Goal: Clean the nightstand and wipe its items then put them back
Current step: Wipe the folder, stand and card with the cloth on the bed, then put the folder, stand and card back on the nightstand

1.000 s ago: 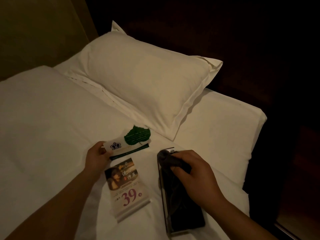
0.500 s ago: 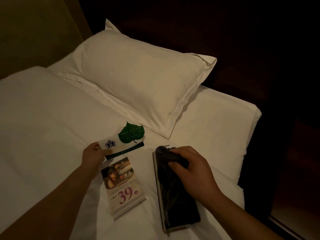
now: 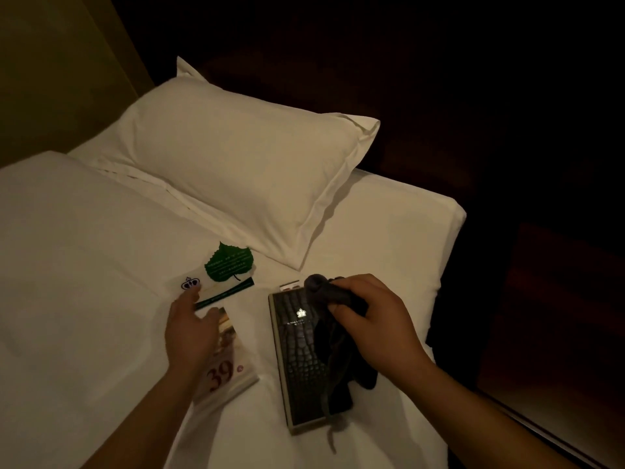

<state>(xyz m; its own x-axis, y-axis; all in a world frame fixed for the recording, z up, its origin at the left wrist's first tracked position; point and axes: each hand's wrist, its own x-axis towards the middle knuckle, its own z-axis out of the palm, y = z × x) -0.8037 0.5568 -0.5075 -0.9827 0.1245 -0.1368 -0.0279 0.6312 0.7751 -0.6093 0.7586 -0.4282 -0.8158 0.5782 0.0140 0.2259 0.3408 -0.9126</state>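
Several nightstand items lie on the white bed (image 3: 67,265). A green leaf-shaped card (image 3: 230,262) sits on a white card with a crown logo (image 3: 189,284). Below it lies a stand-up price card marked "39" (image 3: 230,370). My left hand (image 3: 191,328) hovers over the two cards with relaxed, spread fingers, its fingertips at the crown card. To the right lies a black crocodile-pattern folder (image 3: 301,360). My right hand (image 3: 372,319) grips a dark cloth (image 3: 324,289) bunched above the folder's top; the cloth's loose end trails down over the folder.
A white pillow (image 3: 243,164) lies behind the items. The mattress edge (image 3: 446,252) drops off at the right into a dark gap. A dark wooden surface (image 3: 558,316) stands beyond it, barely lit.
My left hand let go of the crown card and moved down over the price card. My right hand lifted the cloth off the folder's top, uncovering its logo.
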